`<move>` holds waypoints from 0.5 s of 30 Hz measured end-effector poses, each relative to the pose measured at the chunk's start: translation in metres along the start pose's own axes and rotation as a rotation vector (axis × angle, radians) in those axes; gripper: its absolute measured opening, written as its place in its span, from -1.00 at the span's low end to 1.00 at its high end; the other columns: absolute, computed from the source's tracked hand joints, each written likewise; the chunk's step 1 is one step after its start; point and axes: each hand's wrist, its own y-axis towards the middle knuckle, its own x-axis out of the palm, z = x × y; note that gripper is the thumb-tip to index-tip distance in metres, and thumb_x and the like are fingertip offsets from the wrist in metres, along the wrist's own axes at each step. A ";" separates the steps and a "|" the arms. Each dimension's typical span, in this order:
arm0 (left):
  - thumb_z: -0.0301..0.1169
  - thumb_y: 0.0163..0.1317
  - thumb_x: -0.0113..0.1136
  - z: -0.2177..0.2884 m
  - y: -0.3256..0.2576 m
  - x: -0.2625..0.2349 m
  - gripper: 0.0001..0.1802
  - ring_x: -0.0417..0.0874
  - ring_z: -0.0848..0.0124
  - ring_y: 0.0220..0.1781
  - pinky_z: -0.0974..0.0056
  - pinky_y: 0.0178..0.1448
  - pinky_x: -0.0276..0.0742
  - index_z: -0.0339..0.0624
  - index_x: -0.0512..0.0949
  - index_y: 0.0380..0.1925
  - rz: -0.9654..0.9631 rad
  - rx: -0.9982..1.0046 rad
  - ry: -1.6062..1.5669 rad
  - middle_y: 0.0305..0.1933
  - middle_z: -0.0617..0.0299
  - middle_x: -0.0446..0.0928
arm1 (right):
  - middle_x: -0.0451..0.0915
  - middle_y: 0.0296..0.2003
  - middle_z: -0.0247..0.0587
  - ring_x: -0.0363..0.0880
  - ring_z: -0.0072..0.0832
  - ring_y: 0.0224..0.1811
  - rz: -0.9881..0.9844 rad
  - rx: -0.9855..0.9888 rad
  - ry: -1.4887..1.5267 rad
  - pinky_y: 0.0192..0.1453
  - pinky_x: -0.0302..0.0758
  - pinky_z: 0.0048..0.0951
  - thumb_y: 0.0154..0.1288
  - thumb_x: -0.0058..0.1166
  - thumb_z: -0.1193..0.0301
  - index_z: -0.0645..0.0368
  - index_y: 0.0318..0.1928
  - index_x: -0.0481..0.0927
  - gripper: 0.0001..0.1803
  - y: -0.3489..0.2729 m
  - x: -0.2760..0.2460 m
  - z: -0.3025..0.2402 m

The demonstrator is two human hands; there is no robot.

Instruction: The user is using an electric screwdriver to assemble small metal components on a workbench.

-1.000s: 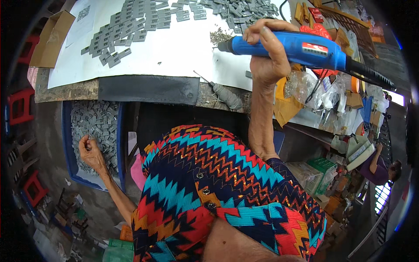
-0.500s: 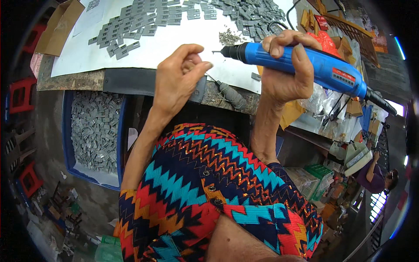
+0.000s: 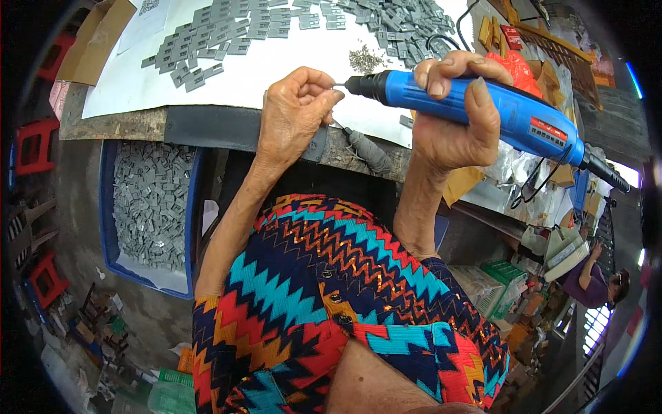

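Right hand (image 3: 455, 124) clenched around blue driver (image 3: 476, 103), held level above table (image 3: 207, 127) edge. Left hand (image 3: 296, 114) pinches tiny part at driver tip; part too small to tell. Driver looks stiff, rather heavy; grip mid-body. Grey pieces (image 3: 227, 38) beyond driver, more in blue bin (image 3: 107, 207) below table.

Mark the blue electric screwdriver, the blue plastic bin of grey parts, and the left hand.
blue electric screwdriver (image 3: 483, 103), head view, middle of its body.
blue plastic bin (image 3: 105, 207), head view, left rim.
left hand (image 3: 293, 114), head view, back of hand.
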 end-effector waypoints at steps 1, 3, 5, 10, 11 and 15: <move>-0.49 0.10 0.15 0.000 0.000 0.000 -0.85 0.48 0.66 -0.60 0.64 -0.62 0.29 -0.33 0.47 -0.33 -0.001 0.000 -0.001 -0.56 0.28 0.50 | 0.47 -0.41 0.14 0.43 -0.37 -0.53 0.000 0.000 -0.001 -0.35 0.45 -0.25 0.06 -0.11 0.61 0.31 -0.18 0.34 -0.75 0.000 0.000 0.000; -0.49 0.11 0.14 -0.001 0.001 0.000 -0.86 0.48 0.66 -0.60 0.64 -0.61 0.29 -0.32 0.47 -0.34 -0.009 -0.005 -0.018 -0.57 0.30 0.49 | 0.47 -0.41 0.14 0.43 -0.37 -0.54 0.012 -0.006 -0.005 -0.35 0.45 -0.25 0.05 -0.10 0.60 0.31 -0.18 0.34 -0.75 -0.001 0.001 -0.001; -0.50 0.09 0.14 0.000 0.001 0.001 -0.88 0.48 0.65 -0.61 0.60 -0.60 0.34 -0.34 0.47 -0.38 0.005 -0.003 -0.032 -0.59 0.28 0.49 | 0.47 -0.41 0.14 0.43 -0.37 -0.54 0.016 -0.007 -0.007 -0.35 0.45 -0.25 0.05 -0.10 0.60 0.31 -0.18 0.34 -0.75 -0.001 0.000 -0.001; -0.51 0.07 0.15 0.000 0.001 -0.001 -0.88 0.49 0.63 -0.61 0.56 -0.58 0.39 -0.35 0.48 -0.42 -0.005 0.019 -0.058 -0.60 0.26 0.49 | 0.47 -0.41 0.13 0.43 -0.37 -0.53 0.018 -0.003 -0.003 -0.35 0.44 -0.25 0.05 -0.10 0.60 0.31 -0.18 0.35 -0.74 -0.001 0.000 0.000; -0.51 0.07 0.14 0.000 0.000 -0.002 -0.88 0.49 0.63 -0.60 0.56 -0.57 0.39 -0.35 0.48 -0.41 -0.006 0.013 -0.043 -0.59 0.26 0.49 | 0.47 -0.41 0.13 0.43 -0.37 -0.53 0.018 -0.002 -0.010 -0.35 0.44 -0.25 0.05 -0.10 0.59 0.31 -0.18 0.35 -0.74 -0.001 0.000 0.000; -0.50 0.08 0.14 -0.001 -0.001 -0.002 -0.86 0.51 0.63 -0.57 0.58 -0.56 0.39 -0.35 0.49 -0.37 -0.003 0.027 -0.046 -0.57 0.25 0.50 | 0.47 -0.41 0.12 0.42 -0.37 -0.53 0.020 0.013 -0.003 -0.34 0.44 -0.25 0.05 -0.10 0.59 0.31 -0.17 0.35 -0.74 -0.001 0.000 0.000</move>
